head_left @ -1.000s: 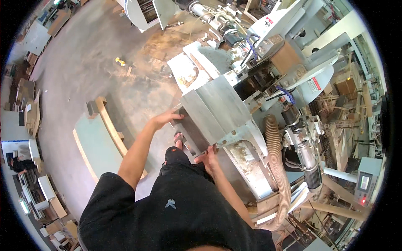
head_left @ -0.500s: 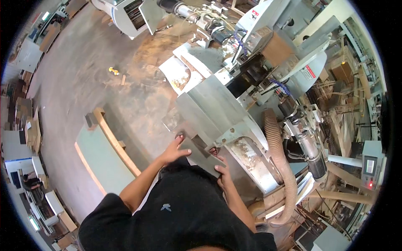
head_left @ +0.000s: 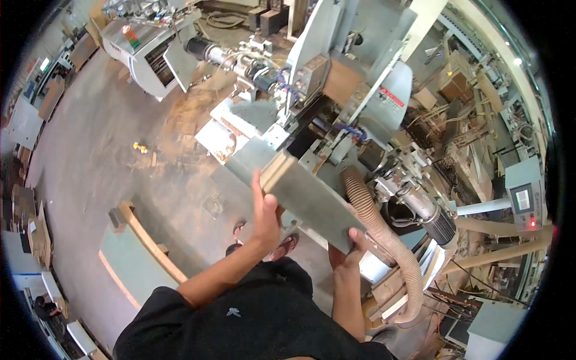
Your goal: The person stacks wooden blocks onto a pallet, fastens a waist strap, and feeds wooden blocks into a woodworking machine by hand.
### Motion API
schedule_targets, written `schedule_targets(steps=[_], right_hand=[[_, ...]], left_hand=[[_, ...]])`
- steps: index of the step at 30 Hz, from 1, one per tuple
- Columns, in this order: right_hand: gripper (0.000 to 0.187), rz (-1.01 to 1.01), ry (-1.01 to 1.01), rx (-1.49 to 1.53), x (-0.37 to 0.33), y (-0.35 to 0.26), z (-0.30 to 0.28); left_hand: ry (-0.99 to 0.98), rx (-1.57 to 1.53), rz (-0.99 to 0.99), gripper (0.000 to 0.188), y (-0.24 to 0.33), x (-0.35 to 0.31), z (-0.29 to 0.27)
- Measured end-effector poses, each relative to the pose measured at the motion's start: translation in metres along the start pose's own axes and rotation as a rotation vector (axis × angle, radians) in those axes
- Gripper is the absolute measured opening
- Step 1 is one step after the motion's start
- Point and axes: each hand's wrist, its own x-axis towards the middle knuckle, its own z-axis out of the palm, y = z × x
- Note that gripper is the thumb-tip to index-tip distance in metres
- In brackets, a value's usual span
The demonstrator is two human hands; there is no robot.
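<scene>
Both my hands hold a long grey-faced board point(head_left: 318, 201) in front of my body, above the near side of a woodworking machine point(head_left: 246, 159). Its end by my left hand shows pale wood with lines along it, so it may be several boards stacked; I cannot tell. My left hand point(head_left: 266, 216) is at that end, thumb near the top face and index finger raised along the end. At the opposite end, my right hand point(head_left: 349, 255) grips the near corner with the thumb on top and the other fingers mostly hidden underneath.
A ribbed dust hose point(head_left: 387, 234) curves down on the right, beside a motor point(head_left: 438, 225). Further right stands a control box point(head_left: 523, 195) with a red light. On the left is a pale green panel with a curved wooden edge point(head_left: 150, 243). A small yellow object point(head_left: 140, 147) lies on the floor.
The board has come up from low by my body and moved forward and right, with both hands on it. My view has shifted, showing more of the machine's far surroundings.
</scene>
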Motion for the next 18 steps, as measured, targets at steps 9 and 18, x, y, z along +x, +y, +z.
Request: schedule_targets(steps=[9,18], right_hand=[[0.082,-0.464,0.017,-0.369,0.066,-0.081,0.049],[0.074,-0.164,0.415,-1.081,0.008,-0.040,-0.153]], left_hand=[[-0.300,-0.801,-0.513,0.058,0.056,0.086,0.142],[-0.439,-0.759,-0.098,0.068,0.121,0.287,0.253]])
